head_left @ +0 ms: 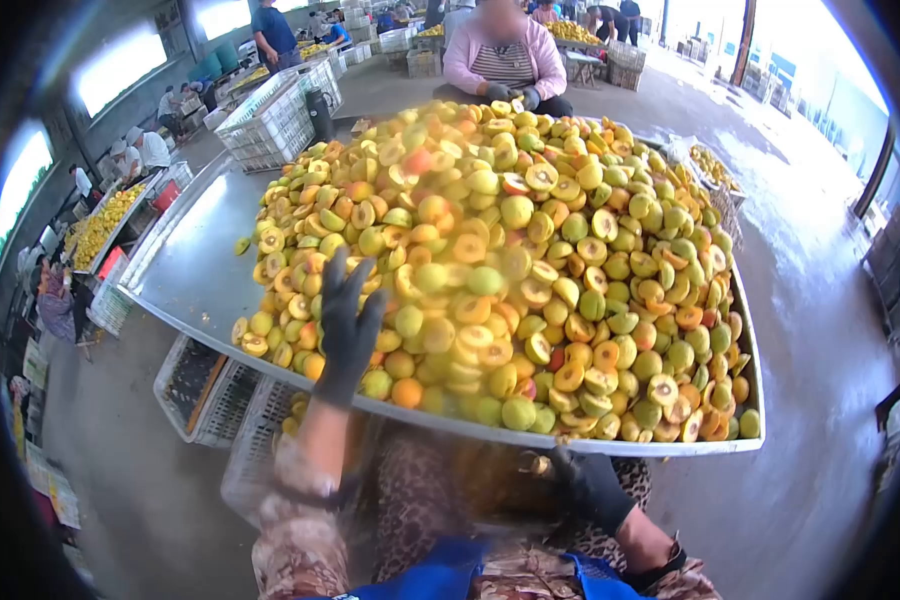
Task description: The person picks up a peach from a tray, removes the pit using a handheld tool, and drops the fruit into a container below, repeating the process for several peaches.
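My left hand [348, 325], in a dark glove, reaches over the near edge of the metal table [192, 262]. Its fingers are spread at the left side of a large heap of halved and whole yellow-green peaches [595, 290], and nothing shows in its grip. Below the table edge, over my lap, my right hand [592, 492] is also dark-gloved and curled. A small brownish thing [540, 465] shows by its fingertips, too blurred to name. Part of the heap's middle is smeared in the picture.
Across the heap sits a co-worker in a pink top [458, 55] with gloved hands together. A white plastic crate [280, 115] stands beyond the table's left end. More crates [232, 405] sit under the near left edge. Other people work at fruit-laden tables [100, 232] further back.
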Tool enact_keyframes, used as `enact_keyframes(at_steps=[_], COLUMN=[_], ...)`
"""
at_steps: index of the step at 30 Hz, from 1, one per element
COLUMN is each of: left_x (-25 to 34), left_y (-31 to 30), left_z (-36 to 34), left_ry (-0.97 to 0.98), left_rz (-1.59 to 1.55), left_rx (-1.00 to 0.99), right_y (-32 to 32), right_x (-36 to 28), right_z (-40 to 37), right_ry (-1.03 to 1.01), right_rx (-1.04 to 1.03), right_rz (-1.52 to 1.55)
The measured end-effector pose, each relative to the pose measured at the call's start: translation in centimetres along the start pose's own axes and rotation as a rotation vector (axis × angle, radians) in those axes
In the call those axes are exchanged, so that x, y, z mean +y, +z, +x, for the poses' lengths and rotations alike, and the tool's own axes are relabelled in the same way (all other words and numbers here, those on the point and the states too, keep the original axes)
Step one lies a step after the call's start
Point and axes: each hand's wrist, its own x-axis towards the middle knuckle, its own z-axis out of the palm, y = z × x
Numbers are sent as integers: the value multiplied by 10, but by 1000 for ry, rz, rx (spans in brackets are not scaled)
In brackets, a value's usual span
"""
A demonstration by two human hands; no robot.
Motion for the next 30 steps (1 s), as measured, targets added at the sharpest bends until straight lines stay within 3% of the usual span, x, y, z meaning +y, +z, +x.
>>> enact_keyframes(at_steps=[4, 7, 8, 10, 11, 12, 14, 15, 16, 19, 21, 23, 25, 27, 29, 30], left_x=[-55, -131, -155, -111, -91, -90, -61, -25, -9, 32, 48, 47, 69, 119, 164, 180], left_y=[125, 219, 245, 240, 231, 238, 238, 211, 203, 175, 170, 180, 168, 124, 93, 84], left_z=[90, 123, 123, 121, 121, 106, 78, 73, 61, 41, 19, 4, 7, 2, -23, -34], left_ry=[128, 117, 34, -36, -94, 60, 119, 51, 99, -1, 189, 279, 39, -265, -543, -452], left_rz=[60, 147, 51, 224, 136, 111, -25, 26, 180, 54, -58, -149, -504, -995, -1424, -1391], left_rx=[-11, -106, -221, -186, -244, -106, -101, -317, -407, -461, -533, -389, -312, -403, -488, -482], right_y=[17, -11, -12, -3, 4, 12, 15, 6, -2, 0, 13, 21, -12, -25, -33, -35], right_x=[18, -10, -5, 2, 5, 9, 6, 0, -6, 0, 9, 14, -17, -33, -38, -39], right_z=[-31, -49, -59, -80, -88, -95, -91, -77, -64, -33, -45, -50, -45, -31, -23, -18], right_ry=[131, 428, 511, 662, 595, 524, 409, 368, 326, 282, 86, 49, 415, 363, 414, 421], right_rx=[-141, -240, -221, -208, -135, -67, 29, 52, 66, -145, 53, 225, 78, 390, 400, 404], right_rz=[101, 452, 400, 336, 275, 217, 126, 89, 52, 194, 61, 78, 260, 681, 811, 836])
